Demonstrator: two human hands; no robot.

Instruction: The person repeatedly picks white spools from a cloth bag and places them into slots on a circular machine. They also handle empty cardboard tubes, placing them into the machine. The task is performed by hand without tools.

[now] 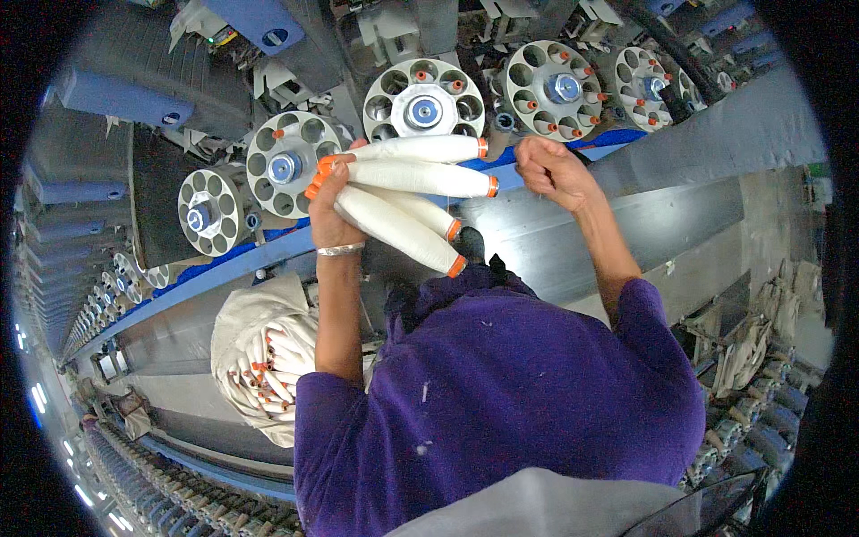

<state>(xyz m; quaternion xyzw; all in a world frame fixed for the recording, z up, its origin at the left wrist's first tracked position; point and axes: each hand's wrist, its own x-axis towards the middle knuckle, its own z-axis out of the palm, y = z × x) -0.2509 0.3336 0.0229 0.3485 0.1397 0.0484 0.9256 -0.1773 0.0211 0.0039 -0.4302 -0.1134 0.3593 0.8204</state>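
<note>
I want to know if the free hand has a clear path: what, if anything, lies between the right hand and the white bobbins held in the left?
Nothing visible does. The right hand is closed just right of the orange tips of the bobbins fanned out in the left hand; only open space above the grey ledge separates them.

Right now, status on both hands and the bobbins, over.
Left hand gripping four white yarn bobbins, fanned out. Right hand closed at the top bobbin's orange tip. Round slotted magazine just above, nothing between; sack of bobbins hangs at left.
</note>
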